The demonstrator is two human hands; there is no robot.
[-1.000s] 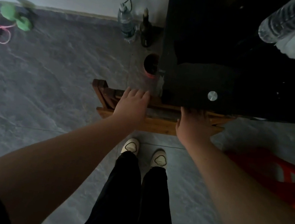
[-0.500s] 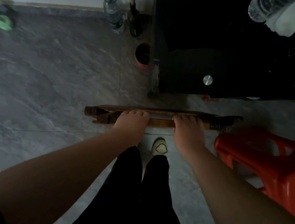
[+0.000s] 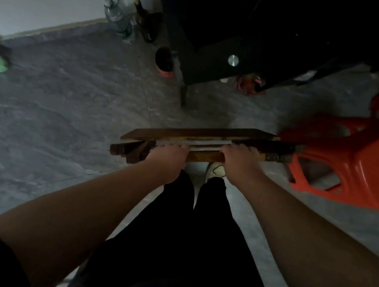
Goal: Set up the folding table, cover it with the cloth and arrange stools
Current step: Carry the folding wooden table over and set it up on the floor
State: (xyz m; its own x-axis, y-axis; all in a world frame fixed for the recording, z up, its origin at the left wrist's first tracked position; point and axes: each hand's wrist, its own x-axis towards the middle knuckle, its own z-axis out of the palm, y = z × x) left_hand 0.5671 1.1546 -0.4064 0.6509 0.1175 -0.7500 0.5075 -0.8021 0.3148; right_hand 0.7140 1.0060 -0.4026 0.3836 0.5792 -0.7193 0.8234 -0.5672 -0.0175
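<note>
Folded table pulled clear of the black cabinet

The wooden folding table [image 3: 205, 139], edge-on and gripped by the left hand [image 3: 168, 158] and right hand [image 3: 240, 160], has come away from the black cabinet [image 3: 226, 36]; its right end now seems to touch the red stool [image 3: 355, 166].

One folding table [image 3: 199, 137]; two stools [image 3: 355, 166]; two bottles [image 3: 117, 16].

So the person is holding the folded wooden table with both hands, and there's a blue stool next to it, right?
Almost. Both the left hand and the right hand do grip the folded wooden table, but the stool beside it is orange-red, not blue. The head view shows it lying tipped over on the floor at the table's right end.
</note>
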